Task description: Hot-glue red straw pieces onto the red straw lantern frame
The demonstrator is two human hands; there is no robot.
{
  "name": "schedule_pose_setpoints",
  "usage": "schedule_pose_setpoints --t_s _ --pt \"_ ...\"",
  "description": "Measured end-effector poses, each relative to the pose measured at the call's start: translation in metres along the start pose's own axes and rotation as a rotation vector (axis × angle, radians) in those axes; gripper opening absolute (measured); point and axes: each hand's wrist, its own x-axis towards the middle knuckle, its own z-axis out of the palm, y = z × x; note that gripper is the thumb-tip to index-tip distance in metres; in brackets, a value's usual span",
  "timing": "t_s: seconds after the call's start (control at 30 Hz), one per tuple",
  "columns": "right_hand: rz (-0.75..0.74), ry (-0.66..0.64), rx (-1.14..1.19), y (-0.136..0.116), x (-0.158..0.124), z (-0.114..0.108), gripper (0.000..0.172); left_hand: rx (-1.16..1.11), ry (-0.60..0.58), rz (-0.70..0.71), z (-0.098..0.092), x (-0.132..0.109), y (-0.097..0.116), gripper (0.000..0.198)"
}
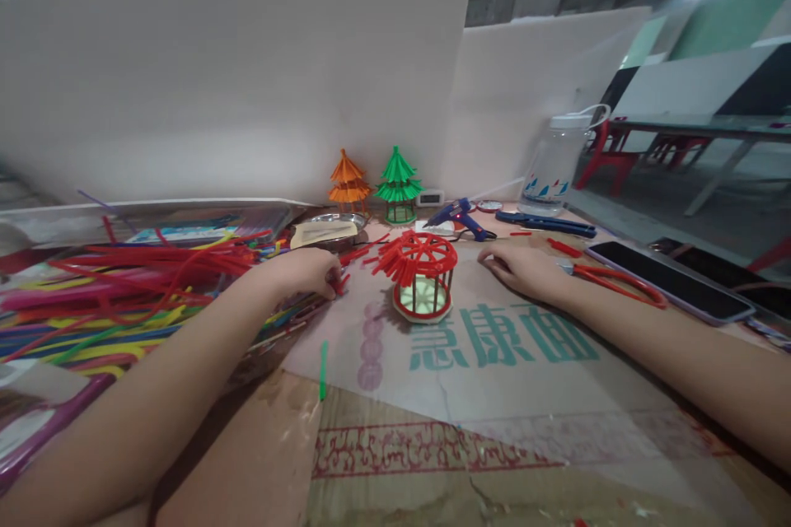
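Note:
My left hand [316,272] is at the edge of a pile of chenille stems [154,272], its fingers curled down and pinched together on a short red piece [341,284]. Between the hands stands a small round pavilion [426,276], with a red ring top, upright posts and a pale base. Red fringe pieces line the left part of its ring. My right hand [516,270] rests on the table to the right of the pavilion, fingers loosely bent and apart from the thumb, with nothing seen in them. Neither hand touches the pavilion.
An orange pagoda [349,181] and a green one [397,185] stand by the white board. A blue glue gun [461,218], metal dish [330,230], pliers [547,224], orange-handled scissors [618,280], phone [667,280] and clear bottle [553,169] are around. A green stem piece [323,370] lies in front.

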Motion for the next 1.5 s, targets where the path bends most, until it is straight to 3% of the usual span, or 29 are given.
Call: schedule_pose_setpoints --t_s 0.17,0.33,0.6,0.73,0.97,1.07,1.17,1.33,1.5 --pt "-0.004 0.014 0.005 0.001 0.000 0.002 0.026 0.030 0.027 -0.019 0.007 0.009 -0.002 0.023" --pt "-0.013 0.022 0.008 -0.001 0.000 0.000 0.027 0.097 0.045 0.007 0.002 0.004 -0.003 0.020" --pt "-0.005 0.023 -0.005 0.001 0.001 0.002 0.028 -0.266 0.302 0.005 -0.006 0.002 0.028 0.034" --pt "-0.014 0.036 -0.013 0.001 0.001 0.001 0.029 -0.164 0.434 -0.002 -0.003 0.004 0.023 0.031" --pt "-0.018 0.028 -0.004 0.002 0.001 0.002 0.028 -0.025 0.296 0.118 0.006 0.009 0.009 0.034" --pt "-0.022 0.028 -0.008 0.003 0.001 0.002 0.028 -0.016 0.332 0.135 0.018 0.016 0.016 0.022" --pt "-0.006 0.022 -0.015 0.002 0.001 0.002 0.028 -0.034 0.383 0.092 0.025 0.020 0.024 0.024" --pt "0.004 0.049 0.025 -0.001 0.000 0.002 0.026 -0.277 0.472 0.065 0.021 0.018 0.036 0.035" --pt "0.097 0.131 0.047 -0.006 -0.001 -0.005 0.023 -0.570 0.286 0.337 0.020 0.010 0.055 0.050"
